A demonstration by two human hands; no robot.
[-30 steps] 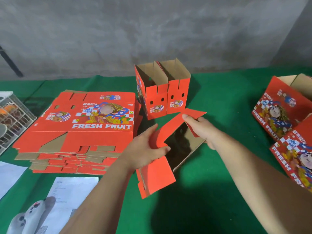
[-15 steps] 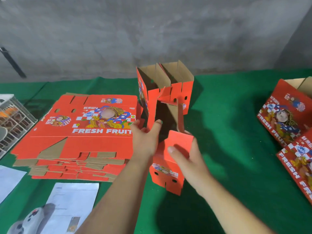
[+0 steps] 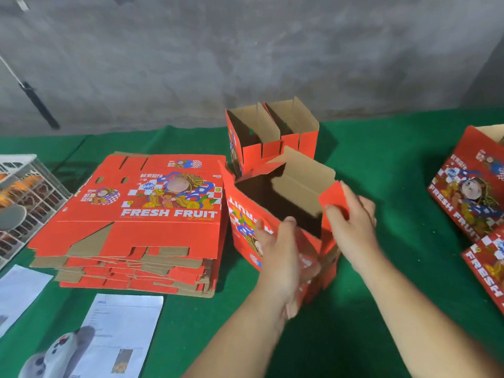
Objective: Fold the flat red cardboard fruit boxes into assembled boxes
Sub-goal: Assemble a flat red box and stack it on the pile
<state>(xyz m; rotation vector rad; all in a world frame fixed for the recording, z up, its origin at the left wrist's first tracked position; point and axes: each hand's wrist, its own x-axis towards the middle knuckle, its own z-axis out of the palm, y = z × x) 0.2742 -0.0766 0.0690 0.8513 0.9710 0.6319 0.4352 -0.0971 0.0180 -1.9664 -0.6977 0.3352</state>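
A half-formed red fruit box (image 3: 242, 214) stands open-topped on the green table, its brown inside showing. My left hand (image 3: 283, 257) lies flat against the box's near printed side, fingers straight. My right hand (image 3: 351, 225) pinches the small red end flap (image 3: 334, 197) at the box's right corner, thumb on its front. A thick stack of flat red boxes (image 3: 141, 225) lies to the left. Two assembled open boxes (image 3: 272, 140) stand just behind the one in my hands.
More finished red boxes (image 3: 474, 197) lie tipped at the right edge. A white wire crate (image 3: 24, 203) stands at the far left. Printed papers (image 3: 120, 334) and a grey plush toy (image 3: 57, 353) lie near the front left. A grey wall backs the table.
The box has turned from its narrow end to stand upright with its top open toward me. My left hand moved onto the near side, and my right hand shifted to the right end flap.
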